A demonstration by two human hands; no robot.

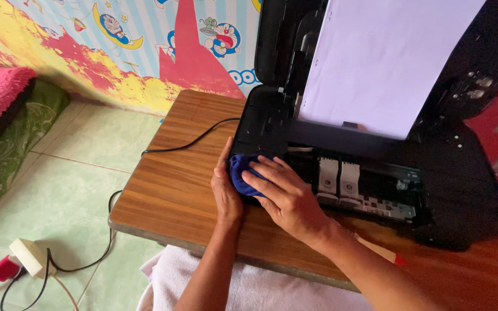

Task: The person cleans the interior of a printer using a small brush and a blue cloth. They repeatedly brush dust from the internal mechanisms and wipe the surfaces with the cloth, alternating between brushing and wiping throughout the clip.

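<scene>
**Operator A:** Report hand status and cloth position.

**Operator B:** I see the blue cloth [242, 173] bunched at the near-left corner of the black printer [260, 124], on the desk [171, 190]. My right hand [286, 193] lies flat over it, fingers spread and pressing the fabric against the printer's edge. My left hand [226, 190] stands upright against the printer's left side, palm to the casing, fingers straight, touching the cloth but grasping nothing.

**Operator A:** Handling properties of the cloth?

**Operator B:** I judge it soft, light and limp. It folds under the fingers and has no rigid part to take hold of. Best hold: gather a wad under the fingertips and keep pressure from above, as the right hand does now. It should grip the plastic rather than slide.

**Operator A:** And the printer?

**Operator B:** Rigid, probably heavy enough to stay put, though I brace it on the left. The lid is open; the white ink cartridges [338, 178] sit exposed just right of the cloth. I treat them as fragile. White paper [384, 63] stands in the far feeder. A black cable [194, 141] runs left off the desk.
</scene>
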